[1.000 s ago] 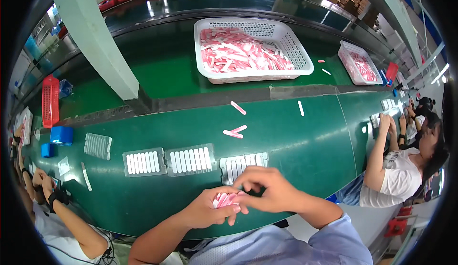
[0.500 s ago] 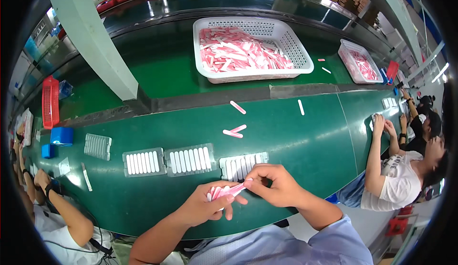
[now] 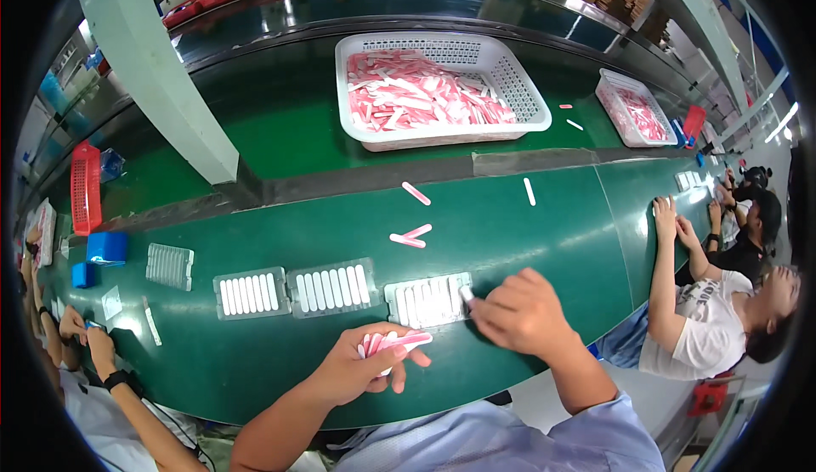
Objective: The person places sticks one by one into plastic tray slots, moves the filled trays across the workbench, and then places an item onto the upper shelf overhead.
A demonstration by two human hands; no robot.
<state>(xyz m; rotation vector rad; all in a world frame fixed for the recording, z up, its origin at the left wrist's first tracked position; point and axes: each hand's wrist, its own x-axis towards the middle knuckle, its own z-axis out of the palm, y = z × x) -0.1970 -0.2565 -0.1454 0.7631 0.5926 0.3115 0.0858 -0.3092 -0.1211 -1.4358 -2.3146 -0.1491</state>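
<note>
1. Pink strips (image 3: 398, 342), lower centre: gripped in left hand (image 3: 361, 370).
2. Right hand (image 3: 520, 312) pinches single strip (image 3: 467, 293) at clear tray's (image 3: 392, 304) right end, near centre; apparently setting it in place.
3. Next move calls for straight alignment.

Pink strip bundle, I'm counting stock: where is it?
In the head view, the bundle is in the left hand, below centre, left of the right hand.
</note>
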